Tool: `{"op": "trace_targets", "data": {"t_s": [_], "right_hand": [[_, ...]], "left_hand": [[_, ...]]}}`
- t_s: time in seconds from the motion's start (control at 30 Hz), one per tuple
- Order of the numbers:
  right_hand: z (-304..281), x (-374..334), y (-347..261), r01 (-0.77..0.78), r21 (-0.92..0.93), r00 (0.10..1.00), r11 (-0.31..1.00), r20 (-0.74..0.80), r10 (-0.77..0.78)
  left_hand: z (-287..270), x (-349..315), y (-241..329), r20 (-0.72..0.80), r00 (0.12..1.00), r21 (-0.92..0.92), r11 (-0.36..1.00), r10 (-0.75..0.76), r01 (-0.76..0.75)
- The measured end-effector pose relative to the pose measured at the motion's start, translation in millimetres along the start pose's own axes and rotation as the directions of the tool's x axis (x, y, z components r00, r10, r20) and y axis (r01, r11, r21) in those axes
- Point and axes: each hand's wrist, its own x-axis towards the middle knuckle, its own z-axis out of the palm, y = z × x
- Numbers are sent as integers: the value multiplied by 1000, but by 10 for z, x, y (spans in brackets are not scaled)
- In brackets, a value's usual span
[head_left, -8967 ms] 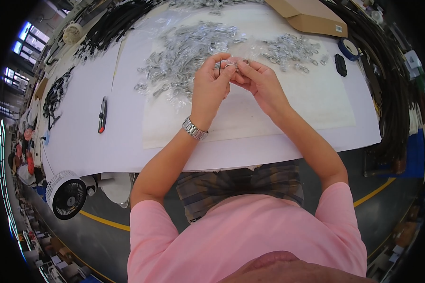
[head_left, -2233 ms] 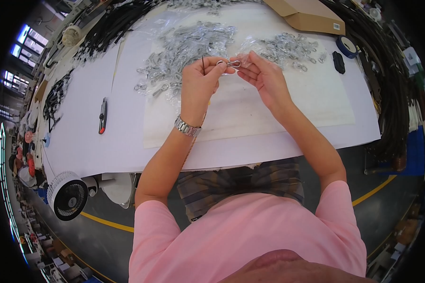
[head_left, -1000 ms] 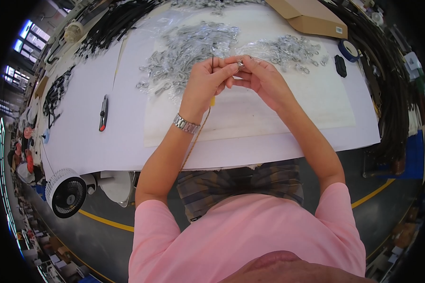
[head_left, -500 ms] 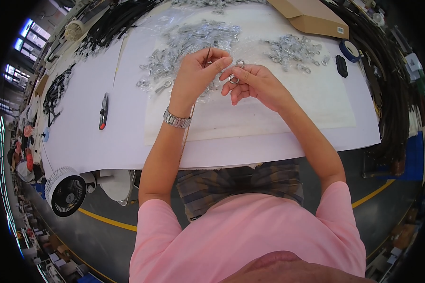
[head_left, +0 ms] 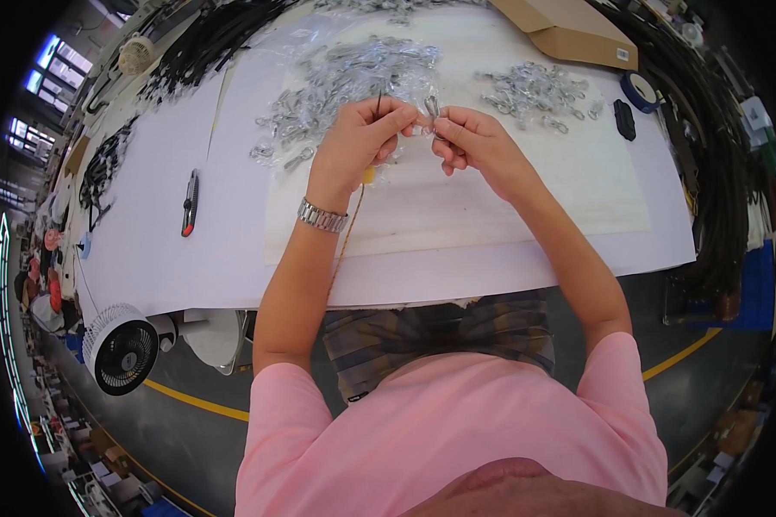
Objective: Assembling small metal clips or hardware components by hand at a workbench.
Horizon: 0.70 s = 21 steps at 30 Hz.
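Note:
Over the middle of the table, my left hand [head_left: 362, 142] is closed around a thin dark pointed tool [head_left: 379, 103]; most of it is hidden in the fingers. A small yellow piece [head_left: 368, 174] shows below that palm, with a twisted cord [head_left: 347, 233] running down along the wrist. My right hand [head_left: 478, 142] pinches a silver metal snap hook [head_left: 432, 105] between thumb and fingers. The fingertips of both hands nearly meet at a bit of clear plastic at the hook's lower end. Behind the hands lies a large pile of plastic-wrapped metal hooks [head_left: 353, 77].
A smaller pile of wrapped hooks [head_left: 535, 90] lies to the right. Around it are a cardboard box [head_left: 569, 34], a blue tape roll [head_left: 640, 91] and a black object [head_left: 623, 120]. A box cutter [head_left: 190, 203] rests left; black straps [head_left: 215, 43] lie beyond. A fan [head_left: 125, 349] stands near the table's front edge.
My right fingers have closed in and the hook now stands more upright. My hands have come together at the plastic. The yellow piece under my left hand has come into view.

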Motion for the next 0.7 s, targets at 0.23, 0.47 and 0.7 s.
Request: {"op": "trace_targets", "data": {"t_s": [0.23, 0.47, 0.7], "right_hand": [[-49, -4, -15, -149, 262, 973, 954, 211, 94], [33, -28, -75, 21, -42, 1000, 999, -21, -22], [164, -103, -101, 120, -474, 984, 872, -58, -167]], "left_hand": [[34, 0, 0, 66, 998, -68, 998, -1, 6], [125, 14, -112, 2, 1000, -20, 1000, 15, -15], [153, 33, -221, -7, 1000, -117, 993, -21, 20]]}}
